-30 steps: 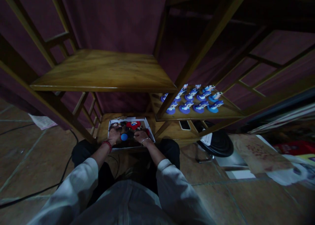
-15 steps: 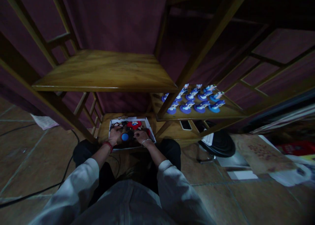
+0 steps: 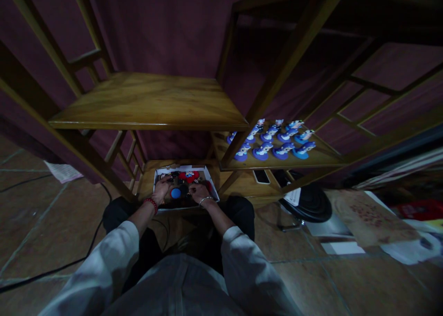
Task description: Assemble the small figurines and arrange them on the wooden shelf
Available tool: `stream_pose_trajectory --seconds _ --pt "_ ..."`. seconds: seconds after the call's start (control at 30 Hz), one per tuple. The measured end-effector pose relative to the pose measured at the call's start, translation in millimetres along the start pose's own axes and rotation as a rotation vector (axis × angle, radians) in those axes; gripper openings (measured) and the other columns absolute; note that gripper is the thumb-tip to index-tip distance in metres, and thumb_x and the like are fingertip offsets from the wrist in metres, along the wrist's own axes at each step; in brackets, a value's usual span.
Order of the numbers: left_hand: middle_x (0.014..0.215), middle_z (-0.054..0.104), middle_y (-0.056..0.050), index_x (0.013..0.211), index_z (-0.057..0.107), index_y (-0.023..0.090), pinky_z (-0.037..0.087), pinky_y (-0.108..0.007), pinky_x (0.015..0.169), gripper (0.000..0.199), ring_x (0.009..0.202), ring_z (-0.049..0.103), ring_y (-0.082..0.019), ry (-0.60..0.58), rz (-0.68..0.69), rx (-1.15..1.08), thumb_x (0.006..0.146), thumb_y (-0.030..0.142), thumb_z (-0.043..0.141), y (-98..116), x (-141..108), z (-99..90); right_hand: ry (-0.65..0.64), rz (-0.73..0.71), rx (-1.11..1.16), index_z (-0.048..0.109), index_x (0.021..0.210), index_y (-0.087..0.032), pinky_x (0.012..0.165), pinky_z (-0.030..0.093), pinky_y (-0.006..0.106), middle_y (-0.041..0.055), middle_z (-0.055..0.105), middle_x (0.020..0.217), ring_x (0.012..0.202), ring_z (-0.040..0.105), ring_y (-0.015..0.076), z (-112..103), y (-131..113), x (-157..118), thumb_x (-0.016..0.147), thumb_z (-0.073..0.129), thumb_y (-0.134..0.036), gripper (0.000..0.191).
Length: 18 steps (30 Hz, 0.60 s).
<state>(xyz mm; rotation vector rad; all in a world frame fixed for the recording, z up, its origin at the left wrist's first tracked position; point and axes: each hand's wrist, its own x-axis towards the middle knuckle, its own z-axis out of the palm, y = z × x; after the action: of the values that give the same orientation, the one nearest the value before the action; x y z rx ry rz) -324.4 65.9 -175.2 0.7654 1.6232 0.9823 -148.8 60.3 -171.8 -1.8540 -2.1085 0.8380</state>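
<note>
A shallow white box (image 3: 212, 179) on the low wooden shelf holds several small dark and red pieces. Inside its left part is my left hand (image 3: 161, 189), a red bead bracelet at the wrist, fingers curled around something dark and small. My right hand (image 3: 198, 192), with a silvery bracelet, has its fingers pinched together over the right part of the box; what they hold is too small to make out. Between both hands lies a round blue piece (image 3: 176, 193) with a dark edge. Behind it rests a red piece with a figure printed on it (image 3: 188, 176).
Several purple-and-blue figurines (image 3: 263, 151) stand in rows on the right shelf. Below them lies a phone (image 3: 261, 176). A bare wooden shelf board (image 3: 152, 99) overhangs the box. A black round stool (image 3: 309, 203) stands at the right, and a cable (image 3: 92, 247) runs over the floor at left.
My left hand has shifted slightly, its fingers now bent toward a dark piece at the box's left. The right hand stays nearly in place.
</note>
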Motion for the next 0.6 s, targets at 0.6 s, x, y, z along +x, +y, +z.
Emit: stream_pose_trajectory --seconds 0.6 --pt "0.083 0.067 -0.009 0.083 0.060 0.012 0.054 -0.025 0.061 0.012 0.070 0.065 -0.016 0.056 -0.085 -0.201 0.072 0.016 0.058 2.2 0.2 6.4 -0.007 -0.011 -0.006 0.068 0.080 -0.022 0.076 0.044 0.019 0.0012 0.069 0.089 0.084 0.062 0.0133 0.3 -0.8 -0.7 0.072 0.049 -0.012 0.023"
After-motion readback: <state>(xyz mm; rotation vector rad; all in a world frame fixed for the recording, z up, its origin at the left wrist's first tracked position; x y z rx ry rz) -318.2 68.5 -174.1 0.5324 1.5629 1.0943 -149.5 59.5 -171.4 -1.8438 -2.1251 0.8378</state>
